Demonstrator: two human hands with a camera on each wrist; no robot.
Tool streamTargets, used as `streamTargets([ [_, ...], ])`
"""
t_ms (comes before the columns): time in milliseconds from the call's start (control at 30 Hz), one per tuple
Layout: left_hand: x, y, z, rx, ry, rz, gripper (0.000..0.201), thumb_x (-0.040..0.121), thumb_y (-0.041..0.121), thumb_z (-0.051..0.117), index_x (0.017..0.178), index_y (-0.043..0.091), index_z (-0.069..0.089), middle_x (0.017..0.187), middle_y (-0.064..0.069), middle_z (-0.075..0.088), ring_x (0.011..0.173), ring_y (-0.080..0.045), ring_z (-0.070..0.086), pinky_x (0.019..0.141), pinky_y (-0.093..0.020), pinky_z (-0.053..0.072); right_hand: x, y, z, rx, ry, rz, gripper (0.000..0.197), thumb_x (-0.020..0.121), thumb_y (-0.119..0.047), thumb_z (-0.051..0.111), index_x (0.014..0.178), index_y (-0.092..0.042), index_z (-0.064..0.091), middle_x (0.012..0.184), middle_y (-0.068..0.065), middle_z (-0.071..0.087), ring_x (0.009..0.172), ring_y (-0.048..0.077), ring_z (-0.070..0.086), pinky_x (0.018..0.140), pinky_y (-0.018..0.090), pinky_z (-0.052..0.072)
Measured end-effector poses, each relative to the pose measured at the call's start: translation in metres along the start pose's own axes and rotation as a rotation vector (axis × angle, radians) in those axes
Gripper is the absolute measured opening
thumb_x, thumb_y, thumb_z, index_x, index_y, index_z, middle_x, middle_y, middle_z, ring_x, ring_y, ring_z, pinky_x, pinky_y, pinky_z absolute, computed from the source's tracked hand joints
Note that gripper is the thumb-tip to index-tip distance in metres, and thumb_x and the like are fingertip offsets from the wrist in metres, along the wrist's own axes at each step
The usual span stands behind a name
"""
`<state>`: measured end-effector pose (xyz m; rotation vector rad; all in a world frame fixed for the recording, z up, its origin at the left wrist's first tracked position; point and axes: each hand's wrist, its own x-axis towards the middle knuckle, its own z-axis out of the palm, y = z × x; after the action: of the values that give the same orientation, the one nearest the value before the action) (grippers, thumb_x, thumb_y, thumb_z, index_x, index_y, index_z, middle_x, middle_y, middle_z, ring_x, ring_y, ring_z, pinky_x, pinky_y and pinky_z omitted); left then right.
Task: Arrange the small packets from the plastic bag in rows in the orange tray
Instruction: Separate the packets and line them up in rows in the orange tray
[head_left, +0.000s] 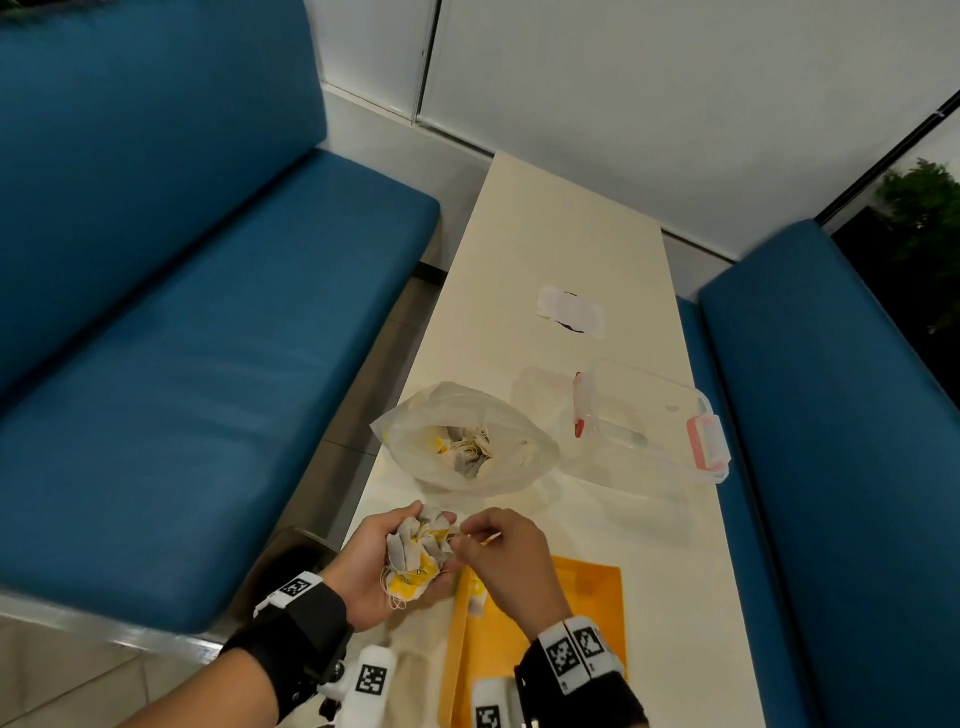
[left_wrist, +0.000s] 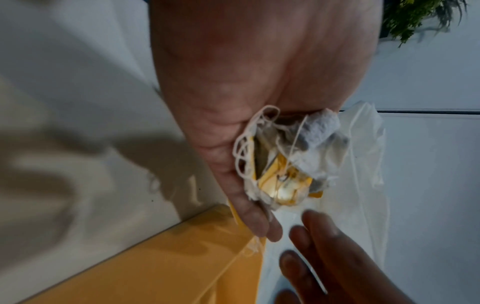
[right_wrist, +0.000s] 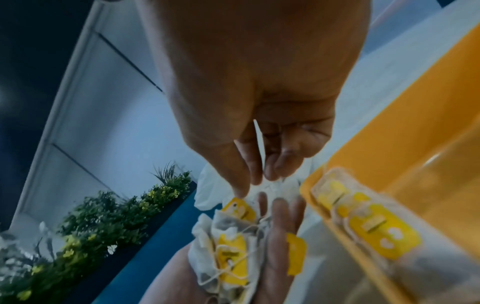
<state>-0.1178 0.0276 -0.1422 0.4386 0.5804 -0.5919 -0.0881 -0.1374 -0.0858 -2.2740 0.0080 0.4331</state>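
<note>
Packets in tray (orange)

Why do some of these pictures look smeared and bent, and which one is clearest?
The head view is the clearest, though its wide lens bends the blue benches and table edges; in the left wrist view the left hand fills the frame, with soft shadows on the table; the right wrist view is blurred at the orange tray, sharper on the packets.
</note>
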Motion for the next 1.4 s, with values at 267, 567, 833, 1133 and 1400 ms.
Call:
streamTargets([
  [267,-0.001,0.001,0.0,-0.047,-0.009,-0.005,0.044,0.101,0.036,0.051,0.133,0.009,0.064,0.133,-0.019,0.065,0.101,-0.033,0.067,0.1,-0.048,0.045,0.01,-0.002,0.015,0.121,-0.047,0.064,0.013,0.075,-0.018,0.078,0.067,-0.025,0.07,0.075,-0.003,0.071,0.077,0.009,0.068,0.076,0.032,0.059],
  [567,-0.002,0.004,-0.001,-0.057,0.036,0.055,0.039,0.1,0.032,0.053,0.124,0.005,0.068,0.116,-0.021,0.07,0.092,-0.033,0.07,0.09,-0.045,0.053,0.011,0.004,0.01,0.294,-0.027,0.047,0.008,0.078,-0.007,0.075,0.078,-0.011,0.069,0.075,0.008,0.072,0.075,0.026,0.071,0.066,0.035,0.057],
  [833,-0.001,0.003,0.002,-0.039,-0.001,0.037,0.039,0.097,0.034,0.055,0.111,0.002,0.071,0.115,-0.026,0.068,0.093,-0.037,0.067,0.094,-0.045,0.051,0.007,0.006,0.002,0.27,-0.076,-0.013,0.042,0.086,0.001,0.062,0.113,-0.031,0.067,0.069,0.005,0.064,0.06,0.014,0.066,0.059,0.022,0.051],
  [1133,-0.001,0.004,0.002,-0.036,0.035,0.042,0.037,0.098,0.031,0.054,0.107,0.0,0.071,0.105,-0.02,0.068,0.09,-0.033,0.07,0.077,-0.04,0.061,0.006,0.013,-0.005,0.275,-0.061,0.042,0.025,0.084,0.005,0.061,0.099,-0.015,0.058,0.064,0.0,0.061,0.06,0.017,0.065,0.058,0.025,0.048],
  [1400,0.002,0.001,0.005,-0.007,0.03,0.029,0.038,0.092,0.031,0.058,0.104,-0.003,0.072,0.1,-0.023,0.069,0.087,-0.037,0.069,0.089,-0.045,0.051,0.008,0.009,-0.013,0.247,0.042,0.071,0.027,0.084,0.004,0.054,0.081,-0.018,0.07,0.083,0.004,0.062,0.062,0.024,0.066,0.055,0.028,0.056],
])
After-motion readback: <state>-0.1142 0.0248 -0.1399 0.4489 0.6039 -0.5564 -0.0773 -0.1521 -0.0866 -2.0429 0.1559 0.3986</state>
